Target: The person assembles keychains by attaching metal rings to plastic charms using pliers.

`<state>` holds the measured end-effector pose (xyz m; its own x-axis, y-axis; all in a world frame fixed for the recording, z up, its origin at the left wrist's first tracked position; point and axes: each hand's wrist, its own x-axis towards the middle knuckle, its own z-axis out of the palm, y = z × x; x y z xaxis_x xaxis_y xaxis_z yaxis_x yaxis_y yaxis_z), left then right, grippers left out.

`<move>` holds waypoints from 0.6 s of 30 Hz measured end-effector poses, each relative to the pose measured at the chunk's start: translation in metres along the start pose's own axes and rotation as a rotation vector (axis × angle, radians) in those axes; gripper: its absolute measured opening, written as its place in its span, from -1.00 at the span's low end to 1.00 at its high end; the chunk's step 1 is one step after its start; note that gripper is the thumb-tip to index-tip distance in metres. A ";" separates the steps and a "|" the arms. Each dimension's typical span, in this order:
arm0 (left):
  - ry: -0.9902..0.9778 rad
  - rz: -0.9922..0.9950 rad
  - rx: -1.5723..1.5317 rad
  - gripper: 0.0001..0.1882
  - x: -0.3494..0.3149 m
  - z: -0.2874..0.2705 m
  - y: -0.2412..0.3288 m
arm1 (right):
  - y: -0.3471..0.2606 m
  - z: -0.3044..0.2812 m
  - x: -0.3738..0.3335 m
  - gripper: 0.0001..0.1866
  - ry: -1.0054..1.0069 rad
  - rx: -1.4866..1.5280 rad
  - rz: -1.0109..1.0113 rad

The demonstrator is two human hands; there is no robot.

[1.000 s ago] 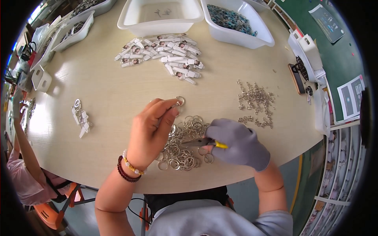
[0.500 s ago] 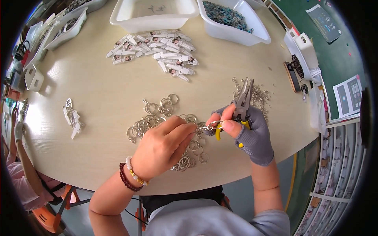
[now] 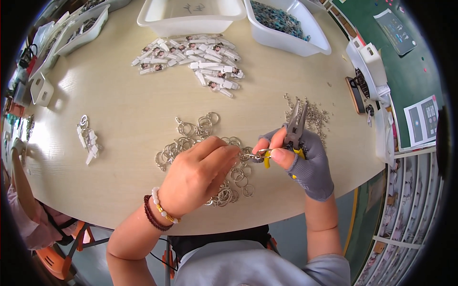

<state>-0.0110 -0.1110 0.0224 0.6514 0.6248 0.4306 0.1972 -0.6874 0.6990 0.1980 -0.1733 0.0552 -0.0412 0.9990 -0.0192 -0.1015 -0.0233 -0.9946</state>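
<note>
My left hand (image 3: 198, 167), bare and with two bracelets at the wrist, pinches the end of a short chain on a key ring (image 3: 262, 152). In a grey fingerless glove, my right hand (image 3: 311, 164) holds the ring side between thumb and fingertips. That same hand keeps pliers (image 3: 295, 133) with yellow grips in its palm, their jaws pointing away and slightly parted. Beneath and around my left hand lies a pile of key rings with chains (image 3: 183, 145). Small metal links (image 3: 316, 117) are scattered just beyond the pliers.
White clip-like pieces (image 3: 214, 59) are heaped at the far middle, before a white tub (image 3: 191, 26). Another tub (image 3: 312, 46) holds blue-and-silver bits. A small assembled cluster (image 3: 89, 140) lies left. A phone (image 3: 354, 94) and keys (image 3: 369, 110) lie right. Someone's arm (image 3: 21, 176) shows far left.
Both hands keep their hold on the key ring and chain, with only slight finger movement. The whole view has shifted a little.
</note>
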 end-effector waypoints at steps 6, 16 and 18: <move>0.128 0.074 0.092 -0.70 0.004 -0.007 0.001 | 0.005 -0.011 0.004 -0.81 0.013 0.354 0.027; 0.249 0.241 0.563 -0.57 0.001 -0.008 0.001 | 0.010 0.010 0.003 -0.77 0.028 -0.643 -0.485; 0.241 0.260 0.621 -0.57 -0.001 -0.005 0.002 | 0.005 0.014 0.002 -0.75 0.030 -0.749 -0.510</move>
<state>-0.0149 -0.1111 0.0270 0.5679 0.4269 0.7038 0.4846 -0.8645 0.1334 0.1834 -0.1715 0.0520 -0.1420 0.8817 0.4499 0.5732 0.4438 -0.6889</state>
